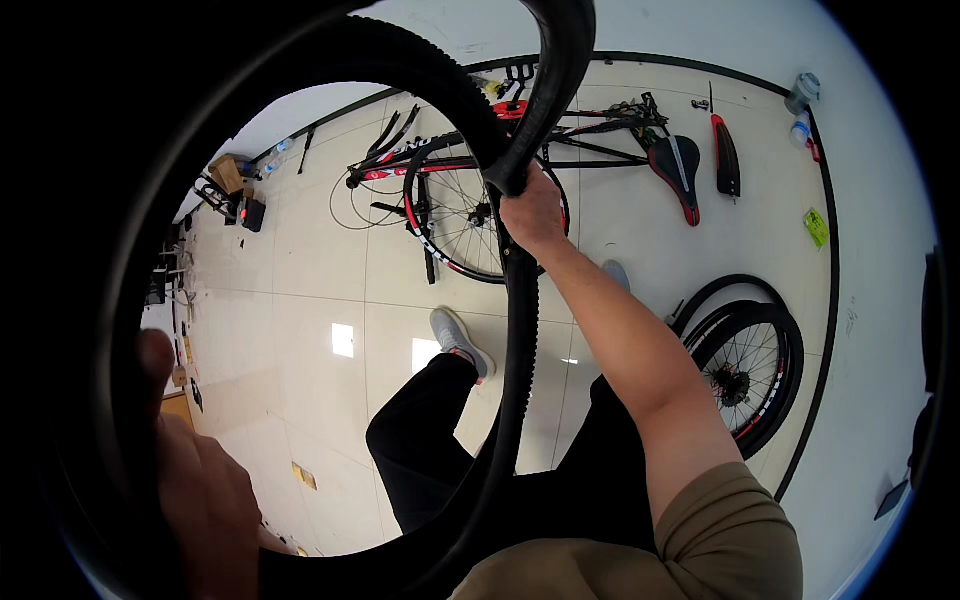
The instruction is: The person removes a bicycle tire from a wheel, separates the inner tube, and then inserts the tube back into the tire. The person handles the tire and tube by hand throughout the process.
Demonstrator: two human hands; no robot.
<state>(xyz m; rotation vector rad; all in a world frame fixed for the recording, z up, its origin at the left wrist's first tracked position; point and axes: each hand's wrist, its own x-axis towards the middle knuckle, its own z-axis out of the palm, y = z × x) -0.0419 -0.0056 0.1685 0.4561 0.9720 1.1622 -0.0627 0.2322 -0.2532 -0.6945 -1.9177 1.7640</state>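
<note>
A black bicycle tire with knobby tread is held up close before me, its loop filling the left half of the view. My right hand is closed round its right side. Out of the same grip a smooth black tube, which looks like an inner tube, bends up past the top edge. At the lower left my left hand grips the loop's near left side, thumb up; dark shadow hides part of its fingers. Below the right hand, a wheel rim with spokes and no tire lies on the floor.
Beyond it lies a red-and-black bicycle frame with a saddle. A red-and-black mudguard is beside the saddle. At right a wheel with a cassette leans over another tire. Bottles stand by the wall; a cardboard box sits far left.
</note>
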